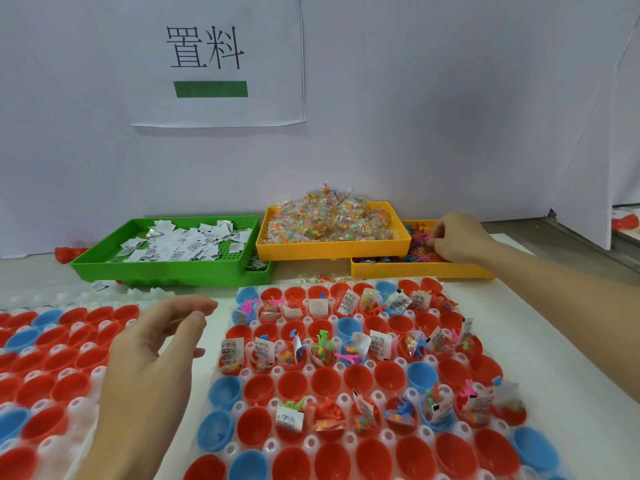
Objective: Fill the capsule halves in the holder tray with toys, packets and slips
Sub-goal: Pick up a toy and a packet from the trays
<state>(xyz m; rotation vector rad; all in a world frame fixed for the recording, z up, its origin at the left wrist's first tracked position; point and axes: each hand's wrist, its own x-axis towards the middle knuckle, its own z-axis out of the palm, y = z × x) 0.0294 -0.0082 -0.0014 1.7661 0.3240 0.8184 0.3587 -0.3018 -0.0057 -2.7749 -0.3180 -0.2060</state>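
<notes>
Fig.: filling station, head view. Holder tray [221, 386], white w/ round sockets, lies at centre-right of the table near its front edge; capsule halves [325, 381] (mostly red, some blue) sit open side up in its rows. Rows 1, 2 and 4 from the back hold toys, packets and slips; row 3 and the front rows hold bare halves. A second tray of halves [52, 355] lies to the left, all bare; a strip of white table [214, 327] shows between the two trays.

Along the back edge, against the wall: green bin [166, 268] w/ paper slips [180, 244] at left; yellow bin [332, 249] heaped w/ clear packets [329, 220] at centre, its right end resting over a lower yellow bin [419, 270] of small coloured toys [415, 252] toward the back-right corner. A few loose packets lie on the table between bins and holder tray.

Right hand [457, 240] reaches into the lower yellow bin, fingers [438, 233] curled down among the toys; cannot tell whether they hold one. Left hand [152, 344] hovers above the gap between the trays, fingers relaxed and spread, holding nothing. White table is open right of the holder tray, crossed by the right forearm. Sign [214, 60] w/ printed characters on the wall.
</notes>
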